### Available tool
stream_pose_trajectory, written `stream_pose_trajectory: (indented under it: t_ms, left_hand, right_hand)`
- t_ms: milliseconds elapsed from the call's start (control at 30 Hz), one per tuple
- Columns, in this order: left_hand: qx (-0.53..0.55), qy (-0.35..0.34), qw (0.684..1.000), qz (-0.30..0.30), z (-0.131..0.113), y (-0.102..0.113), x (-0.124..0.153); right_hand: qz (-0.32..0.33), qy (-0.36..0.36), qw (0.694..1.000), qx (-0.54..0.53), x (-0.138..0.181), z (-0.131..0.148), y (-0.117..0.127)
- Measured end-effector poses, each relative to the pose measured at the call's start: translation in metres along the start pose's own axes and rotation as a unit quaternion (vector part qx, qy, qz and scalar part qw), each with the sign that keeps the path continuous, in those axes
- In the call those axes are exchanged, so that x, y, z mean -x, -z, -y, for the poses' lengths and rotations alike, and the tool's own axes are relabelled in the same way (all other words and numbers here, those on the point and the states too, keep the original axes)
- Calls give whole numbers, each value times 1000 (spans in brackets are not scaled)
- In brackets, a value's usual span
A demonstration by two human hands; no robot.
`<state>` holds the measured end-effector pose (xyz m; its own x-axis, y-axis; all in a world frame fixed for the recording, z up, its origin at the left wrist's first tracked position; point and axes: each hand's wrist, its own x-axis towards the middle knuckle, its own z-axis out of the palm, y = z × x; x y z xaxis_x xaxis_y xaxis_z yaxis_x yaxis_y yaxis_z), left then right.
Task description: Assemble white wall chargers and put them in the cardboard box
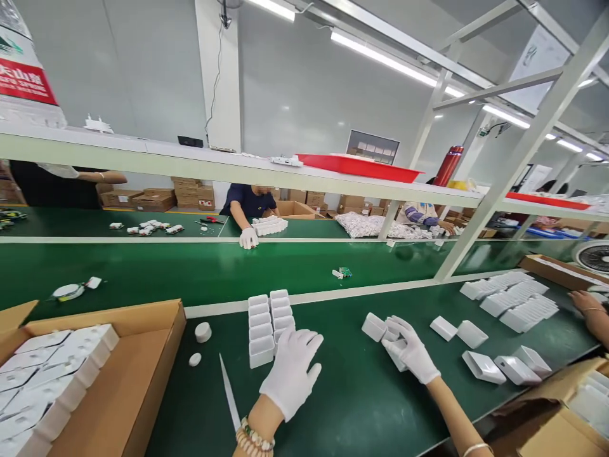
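Note:
My left hand, in a white glove, is at the near end of two rows of open white plastic cases. Its fingers are stretched out and hide part of the right row; whether they touch it I cannot tell. Further right, my gloved right hand is curled over a white plastic case, mostly hidden under the palm. Just beyond its fingertips another white case lies on the green worktop.
At left stands a cardboard box of white units, beside two small round white pieces and a pointed white strip. Loose cases and stacked cases lie right. A conveyor belt, shelf and co-workers are beyond.

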<state>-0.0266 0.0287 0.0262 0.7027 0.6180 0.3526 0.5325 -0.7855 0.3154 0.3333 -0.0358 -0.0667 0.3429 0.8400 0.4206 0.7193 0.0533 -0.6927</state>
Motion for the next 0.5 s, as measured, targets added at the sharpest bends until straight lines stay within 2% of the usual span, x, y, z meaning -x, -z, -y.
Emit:
stream_pose_trajectory:
  t_ms: [133, 267, 400, 467, 500]
  left_hand:
    - [-18, -4, 1000, 11, -7, -1, 0]
    - [-30, -7, 999, -18, -2, -4, 3]
    - [-42, 31, 996, -73, 8, -1, 4]
    - [-76, 58, 994, -62, 6, 7, -6]
    - [-100, 58, 993, -33, 3, 12, -15]
  right_hand:
    - [91, 52, 992, -73, -13, 40, -41]
    - [161, 83, 975, -130, -28, 83, -77]
    - [188, 79, 965, -167, -45, 107, -92]
    - [191, 62, 963, -182, -50, 109, -92]
    - [193, 52, 962, -188, -50, 107, -92]
